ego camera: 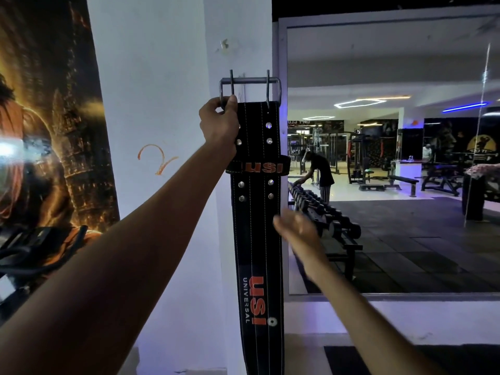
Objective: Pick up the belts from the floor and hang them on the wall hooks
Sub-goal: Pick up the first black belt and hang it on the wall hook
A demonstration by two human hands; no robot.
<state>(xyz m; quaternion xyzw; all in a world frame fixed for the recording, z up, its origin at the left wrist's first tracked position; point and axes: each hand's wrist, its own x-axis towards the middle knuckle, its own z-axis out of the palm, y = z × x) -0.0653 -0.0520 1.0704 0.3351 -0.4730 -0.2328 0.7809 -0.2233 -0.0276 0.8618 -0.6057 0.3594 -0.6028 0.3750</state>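
Observation:
A black weightlifting belt with orange USI lettering hangs straight down against the white pillar. Its steel double-prong buckle is at the top. My left hand is closed around the buckle's left side and the belt's top edge. A small hook or screw shows on the pillar above the buckle. My right hand is blurred, fingers spread, beside the belt's right edge at mid height, holding nothing. Whether the buckle rests on a hook is hidden behind it.
A large mirror fills the wall to the right, reflecting a dumbbell rack, benches and a person bent over. A dark poster covers the left wall, with black straps hanging at its lower part.

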